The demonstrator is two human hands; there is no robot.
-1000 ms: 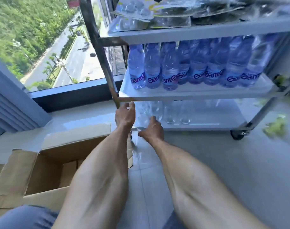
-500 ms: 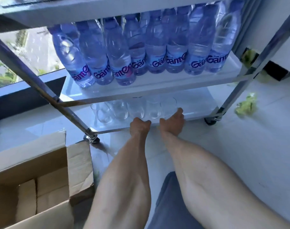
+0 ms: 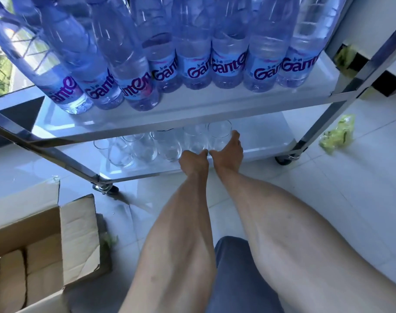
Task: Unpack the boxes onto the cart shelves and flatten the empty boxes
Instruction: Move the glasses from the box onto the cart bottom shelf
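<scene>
Both my arms reach under the cart's middle shelf (image 3: pixel 192 114) to the bottom shelf (image 3: pixel 260 152). A row of several clear drinking glasses (image 3: pixel 133 150) stands there. My left hand (image 3: pixel 193 162) curls round a glass (image 3: pixel 193 137) near the row's right end. My right hand (image 3: pixel 227 152) holds the rightmost glass (image 3: pixel 219 134), thumb up along its side. Both held glasses sit at shelf level; the fingers are partly hidden behind them. An open cardboard box (image 3: pixel 77 236) with cardboard dividers lies on the floor at lower left.
Several Ganten water bottles (image 3: pixel 192 53) fill the middle shelf. Chrome cart legs (image 3: pixel 341 96) slant at left and right, with casters (image 3: pixel 285 158) on the white tile floor. Green scraps (image 3: pixel 337 134) lie right of the cart. My knee in blue cloth (image 3: pixel 237 279) is at the bottom.
My view has moved in close and low to the cart. Both hands have gone from the shelf's front left part to the right end of the glass row.
</scene>
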